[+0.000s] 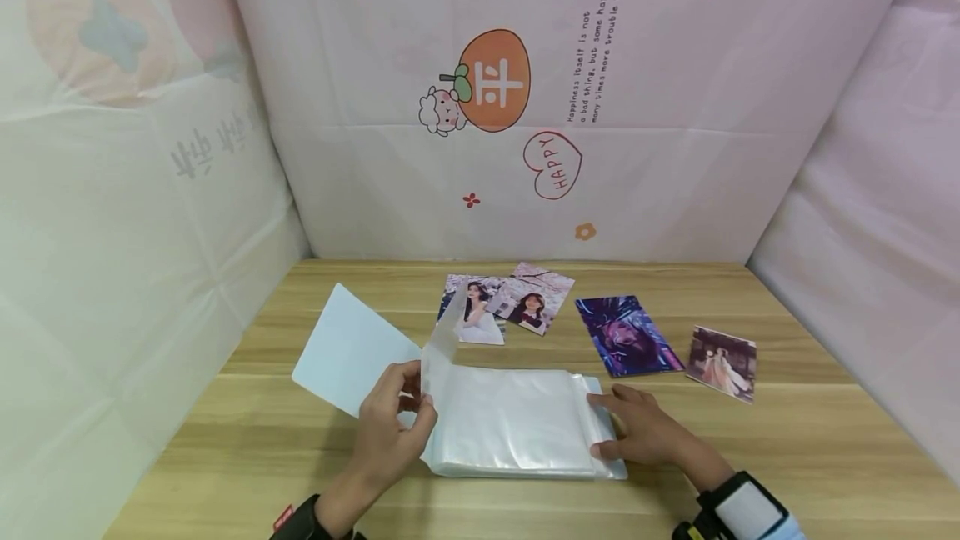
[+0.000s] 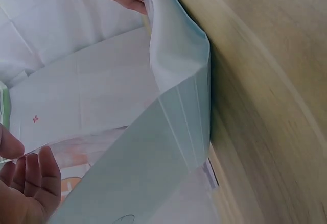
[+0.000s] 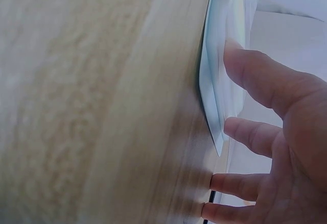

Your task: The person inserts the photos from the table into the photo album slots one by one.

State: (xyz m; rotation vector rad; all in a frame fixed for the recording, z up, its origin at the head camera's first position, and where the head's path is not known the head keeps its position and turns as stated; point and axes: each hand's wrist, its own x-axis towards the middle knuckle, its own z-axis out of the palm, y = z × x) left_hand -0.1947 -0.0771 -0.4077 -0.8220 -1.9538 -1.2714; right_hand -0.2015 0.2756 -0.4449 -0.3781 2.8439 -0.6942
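An album of clear plastic sleeves (image 1: 517, 423) lies open on the wooden table (image 1: 810, 448). Its white cover (image 1: 348, 348) is folded out to the left. My left hand (image 1: 418, 403) pinches one clear sleeve (image 1: 447, 338) and holds it upright near the spine. In the left wrist view my left fingertips (image 2: 30, 175) show at the lower left behind that sleeve (image 2: 173, 147). My right hand (image 1: 611, 425) rests with straight fingers on the right edge of the sleeve stack. The right wrist view has its fingers (image 3: 260, 78) against the album's edge (image 3: 217, 81).
Several printed photos lie beyond the album: two overlapping portraits (image 1: 504, 305), a dark blue one (image 1: 626, 336) and a small one (image 1: 722, 361) at the right. Pink patterned cloth walls (image 1: 420, 148) close in the back and both sides.
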